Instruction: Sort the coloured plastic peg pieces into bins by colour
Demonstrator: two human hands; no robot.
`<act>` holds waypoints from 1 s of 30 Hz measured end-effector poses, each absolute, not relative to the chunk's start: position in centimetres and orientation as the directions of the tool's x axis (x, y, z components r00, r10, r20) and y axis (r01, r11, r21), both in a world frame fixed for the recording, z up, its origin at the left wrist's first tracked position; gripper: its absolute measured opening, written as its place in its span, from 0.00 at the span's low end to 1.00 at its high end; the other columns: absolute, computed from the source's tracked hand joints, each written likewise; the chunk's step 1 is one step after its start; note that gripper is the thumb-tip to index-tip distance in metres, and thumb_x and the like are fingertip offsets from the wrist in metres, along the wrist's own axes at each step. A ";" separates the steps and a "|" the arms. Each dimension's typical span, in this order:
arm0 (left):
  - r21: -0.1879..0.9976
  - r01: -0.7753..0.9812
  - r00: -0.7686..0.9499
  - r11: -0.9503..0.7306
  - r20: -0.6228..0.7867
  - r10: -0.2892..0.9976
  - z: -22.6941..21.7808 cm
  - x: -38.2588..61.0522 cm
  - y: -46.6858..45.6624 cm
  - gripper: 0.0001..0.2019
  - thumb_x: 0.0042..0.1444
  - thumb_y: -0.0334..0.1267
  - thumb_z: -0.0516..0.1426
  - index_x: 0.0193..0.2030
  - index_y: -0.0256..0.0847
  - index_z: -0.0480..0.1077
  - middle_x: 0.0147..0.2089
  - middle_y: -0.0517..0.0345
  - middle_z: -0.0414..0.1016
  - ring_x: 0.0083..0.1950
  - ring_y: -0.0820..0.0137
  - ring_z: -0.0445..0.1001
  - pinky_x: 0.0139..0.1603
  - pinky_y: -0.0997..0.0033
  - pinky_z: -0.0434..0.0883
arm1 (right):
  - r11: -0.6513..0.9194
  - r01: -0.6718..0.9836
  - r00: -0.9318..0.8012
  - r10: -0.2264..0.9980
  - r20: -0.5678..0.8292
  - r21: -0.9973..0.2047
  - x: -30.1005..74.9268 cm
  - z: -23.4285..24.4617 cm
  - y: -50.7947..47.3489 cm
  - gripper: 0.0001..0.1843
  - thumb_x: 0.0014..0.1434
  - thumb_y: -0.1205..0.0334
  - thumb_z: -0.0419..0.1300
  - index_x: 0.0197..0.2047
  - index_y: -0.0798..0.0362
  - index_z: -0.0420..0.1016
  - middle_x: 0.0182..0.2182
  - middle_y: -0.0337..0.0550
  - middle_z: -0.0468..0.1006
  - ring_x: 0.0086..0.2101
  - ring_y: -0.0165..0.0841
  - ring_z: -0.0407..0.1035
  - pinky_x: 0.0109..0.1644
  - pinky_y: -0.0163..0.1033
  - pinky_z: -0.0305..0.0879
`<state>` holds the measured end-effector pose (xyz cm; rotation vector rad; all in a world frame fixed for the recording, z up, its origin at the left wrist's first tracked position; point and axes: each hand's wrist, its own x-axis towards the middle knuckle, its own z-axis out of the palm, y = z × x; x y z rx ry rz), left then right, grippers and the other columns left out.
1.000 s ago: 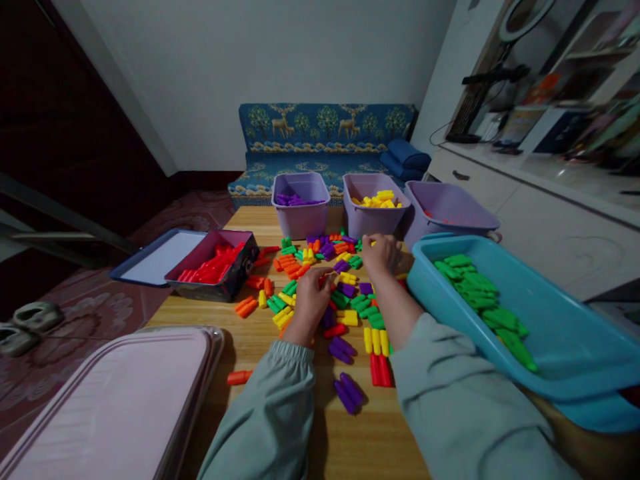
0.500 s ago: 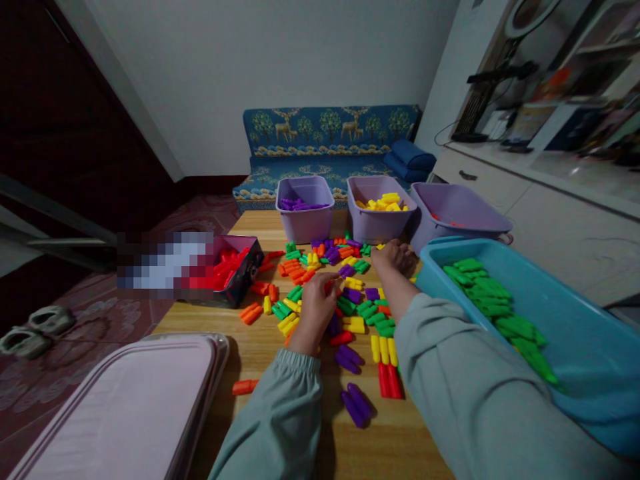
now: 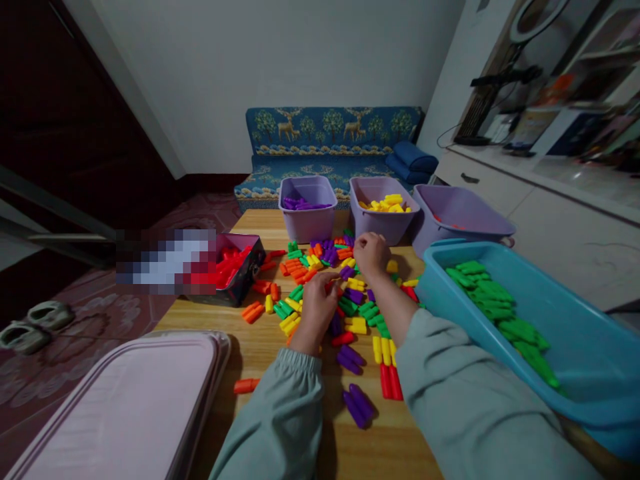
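Small bullet-shaped plastic pieces (image 3: 359, 405) in purple, green, yellow, orange and red lie scattered over the wooden table, many in joined pairs or rows. My left hand (image 3: 319, 301) hovers low over the middle of the pile, thumb and fingers pinched together; what sits between them is too small to make out. Farther back, my right hand (image 3: 371, 255) is closed above the pieces in front of the purple bin of yellow pieces (image 3: 383, 229). Its fingertips point away from me, so whatever they hold is hidden. Yellow pieces (image 3: 384, 351) joined to red ones lie near my right forearm.
Purple bins stand along the back: one with purple pieces (image 3: 310, 225), another with a few red ones (image 3: 473, 223). A turquoise tub (image 3: 575, 320) of green pieces is at right. A dark box (image 3: 250, 270) with red pieces and a stacked pale lid (image 3: 125, 400) are left.
My right hand has moved left, away from the turquoise tub toward my left hand. Yellow and red pieces beneath it now show. My left hand stays nearly in place.
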<state>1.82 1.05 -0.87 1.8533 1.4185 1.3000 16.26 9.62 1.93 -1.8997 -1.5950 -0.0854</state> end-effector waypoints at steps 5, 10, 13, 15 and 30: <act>0.808 0.464 -0.003 -0.363 0.411 0.911 -0.9 1.7 1.2 0.11 0.55 0.25 0.56 0.41 0.37 0.78 0.42 0.51 0.81 0.44 0.66 0.78 0.48 0.65 0.75 | 0.139 0.952 -0.033 0.932 0.361 -0.272 13.5 3.2 13.8 0.18 0.61 0.63 0.54 0.50 0.60 0.75 0.51 0.55 0.73 0.53 0.41 0.63 0.57 0.40 0.57; 0.803 0.466 -0.015 -0.373 0.429 0.903 -1.0 1.7 1.1 0.13 0.53 0.22 0.55 0.41 0.38 0.78 0.43 0.51 0.81 0.46 0.67 0.78 0.49 0.66 0.74 | 0.050 0.985 -0.039 0.997 0.069 -0.165 12.1 2.7 15.8 0.35 0.62 0.42 0.51 0.57 0.65 0.71 0.56 0.65 0.69 0.57 0.50 0.60 0.57 0.49 0.57; 0.792 0.464 -0.006 -0.397 0.451 0.893 -1.1 1.8 1.1 0.14 0.53 0.21 0.55 0.42 0.37 0.77 0.43 0.51 0.81 0.45 0.67 0.77 0.49 0.66 0.74 | 0.032 0.988 -0.024 0.998 0.058 -0.153 11.8 2.0 15.2 0.33 0.62 0.41 0.49 0.56 0.60 0.73 0.55 0.61 0.71 0.56 0.51 0.60 0.56 0.52 0.58; 0.784 0.467 0.000 -0.408 0.461 0.887 -1.2 1.8 1.2 0.14 0.53 0.21 0.55 0.41 0.37 0.77 0.43 0.51 0.81 0.45 0.67 0.77 0.49 0.66 0.74 | 0.023 0.986 0.000 0.990 0.140 -0.162 11.6 1.7 14.3 0.28 0.60 0.45 0.52 0.53 0.57 0.75 0.54 0.59 0.71 0.56 0.50 0.59 0.56 0.52 0.59; 0.783 0.555 -0.196 -0.281 0.451 0.871 -0.8 0.9 1.2 0.12 0.55 0.27 0.53 0.41 0.37 0.77 0.41 0.50 0.80 0.43 0.65 0.77 0.47 0.64 0.73 | -0.154 0.911 0.140 0.988 -0.063 -0.383 12.3 4.3 5.5 0.17 0.58 0.51 0.56 0.41 0.51 0.81 0.41 0.51 0.82 0.45 0.41 0.74 0.43 0.38 0.64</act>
